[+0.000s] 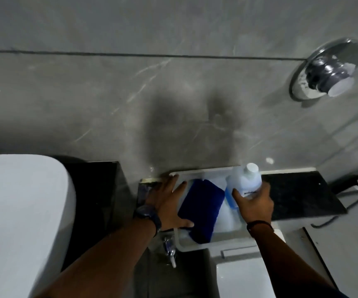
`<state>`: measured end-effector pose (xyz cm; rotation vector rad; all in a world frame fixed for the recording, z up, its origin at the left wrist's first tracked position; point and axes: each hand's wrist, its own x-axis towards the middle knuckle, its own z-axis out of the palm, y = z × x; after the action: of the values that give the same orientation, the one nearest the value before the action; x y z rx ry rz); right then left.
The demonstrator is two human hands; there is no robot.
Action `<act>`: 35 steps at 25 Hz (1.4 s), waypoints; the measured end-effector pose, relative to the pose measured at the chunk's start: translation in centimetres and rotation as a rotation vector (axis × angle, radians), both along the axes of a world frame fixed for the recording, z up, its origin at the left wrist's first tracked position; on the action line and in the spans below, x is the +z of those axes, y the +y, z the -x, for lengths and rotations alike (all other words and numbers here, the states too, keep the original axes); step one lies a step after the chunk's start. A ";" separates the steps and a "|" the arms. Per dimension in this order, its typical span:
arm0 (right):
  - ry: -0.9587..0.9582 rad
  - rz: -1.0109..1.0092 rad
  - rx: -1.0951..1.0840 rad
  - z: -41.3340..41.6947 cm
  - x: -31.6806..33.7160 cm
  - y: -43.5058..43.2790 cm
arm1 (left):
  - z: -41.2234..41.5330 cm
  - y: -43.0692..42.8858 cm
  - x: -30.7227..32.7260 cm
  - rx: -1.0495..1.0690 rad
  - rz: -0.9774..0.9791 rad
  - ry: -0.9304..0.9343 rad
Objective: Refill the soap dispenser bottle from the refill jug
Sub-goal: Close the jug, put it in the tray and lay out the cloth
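A translucent refill jug (243, 179) with a white cap (252, 168) stands tilted at the back right corner of a white plastic tray (197, 246). Blue liquid shows low in the jug. My right hand (255, 203) is wrapped around the jug's body from the front. A dark blue folded cloth (201, 209) lies in the middle of the tray. My left hand (169, 203) lies flat with its fingers spread over the tray's left rim, the thumb touching the cloth. No soap dispenser bottle is visible.
The tray sits on a black stone ledge (298, 190) against a grey tiled wall. A chrome flush knob (326, 76) juts from the wall at upper right. A white fixture (12, 211) fills the left side, a small chrome tap (169, 250) is below the tray, and a white lid (242, 276) lies at lower right.
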<state>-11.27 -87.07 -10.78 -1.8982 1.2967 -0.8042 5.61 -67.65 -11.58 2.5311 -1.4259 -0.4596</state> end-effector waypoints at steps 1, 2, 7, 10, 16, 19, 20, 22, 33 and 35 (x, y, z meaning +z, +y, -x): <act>-0.003 0.009 -0.002 -0.4 -1.2 -0.9 | -0.4 -0.4 -1.1 -0.017 -0.021 -0.020; -0.010 0.009 0.000 -0.9 -2.2 -1.6 | -0.7 -0.8 -2.1 -0.029 -0.031 -0.032; -0.081 -0.018 0.019 -2.0 -5.6 -3.4 | -1.1 -0.9 -5.7 -0.014 -0.048 -0.019; -0.091 -0.033 0.011 -2.4 -6.1 -3.9 | -1.1 -0.8 -7.0 0.000 -0.076 0.004; -0.069 -0.009 -0.282 -3.1 -6.3 2.0 | -0.9 -1.0 -6.9 -0.034 -0.114 0.025; 0.173 -0.321 -0.236 -4.8 -7.5 5.2 | -1.3 -0.8 -6.3 -0.053 -0.106 0.026; 0.229 -0.429 -0.207 -5.3 -8.0 5.5 | -1.4 -0.6 -6.0 -0.070 -0.087 0.011; 0.280 -0.565 -0.183 -6.2 -8.8 5.2 | -1.3 -0.1 -5.5 -0.118 -0.046 -0.030; -0.268 -0.405 0.122 -6.3 -1.0 10.0 | 0.8 6.5 4.6 0.034 0.296 0.009; -0.367 -0.354 0.114 -5.2 2.1 13.2 | 2.2 9.6 7.8 0.014 0.366 0.018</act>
<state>-6.11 -73.87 -8.64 -1.4499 1.0162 -0.7636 3.43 -58.01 -3.76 2.2369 -1.3431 -0.1957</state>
